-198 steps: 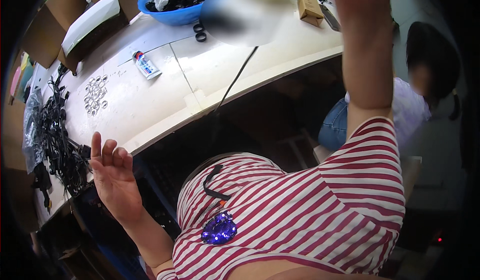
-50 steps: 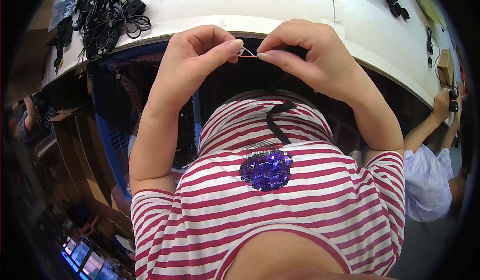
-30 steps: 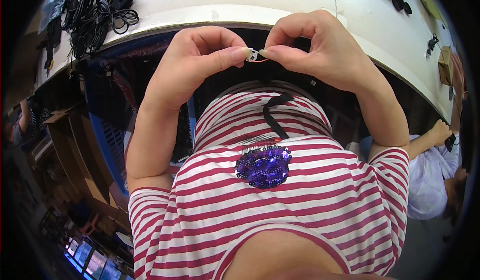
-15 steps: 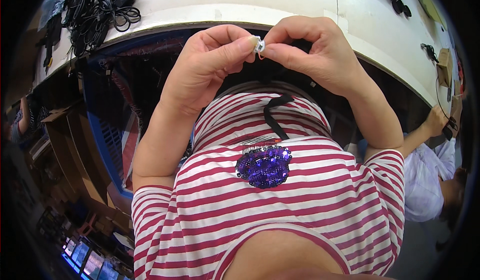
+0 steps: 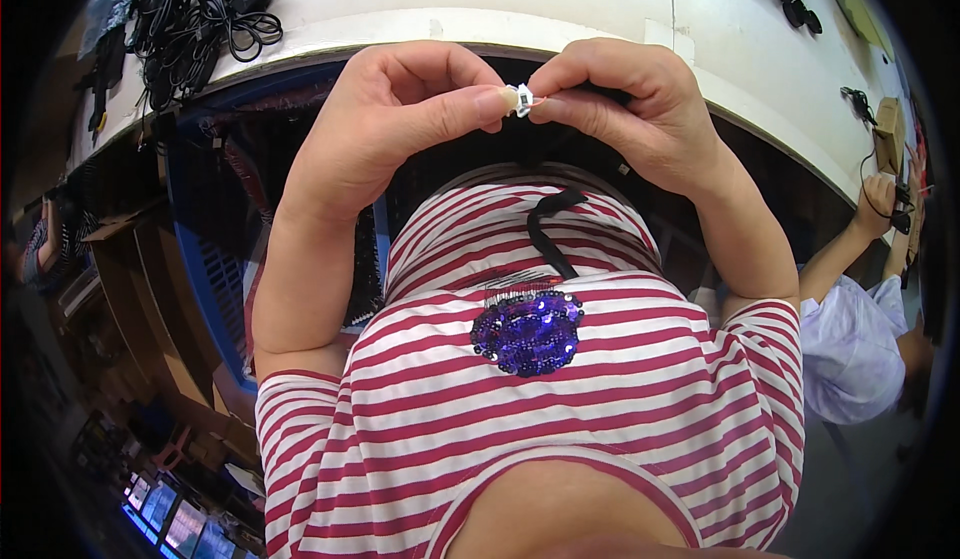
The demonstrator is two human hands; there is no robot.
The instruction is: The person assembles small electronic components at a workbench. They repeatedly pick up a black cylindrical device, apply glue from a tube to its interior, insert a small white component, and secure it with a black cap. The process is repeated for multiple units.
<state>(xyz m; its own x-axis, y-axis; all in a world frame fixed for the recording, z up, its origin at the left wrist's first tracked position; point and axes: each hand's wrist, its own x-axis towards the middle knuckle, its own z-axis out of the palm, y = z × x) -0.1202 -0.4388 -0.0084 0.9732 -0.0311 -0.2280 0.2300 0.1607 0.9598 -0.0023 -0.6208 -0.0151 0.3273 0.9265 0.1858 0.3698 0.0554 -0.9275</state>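
On my feed, a small white part (image 5: 523,100) sits just past twelve o'clock, in front of the table (image 5: 520,4)'s near edge. I see the left hand (image 5: 390,134) gripping it between thumb and forefinger, from its nine o'clock side. The right hand (image 5: 650,99), on its three o'clock side, pinches the thin orange wire (image 5: 539,102) running from the part; I can't tell whether those fingertips touch the part too. Black cables (image 5: 190,34) lie heaped on the table at ten o'clock, and a cardboard box (image 5: 888,134) stands toward half past two, near a co-worker's hand (image 5: 877,204).
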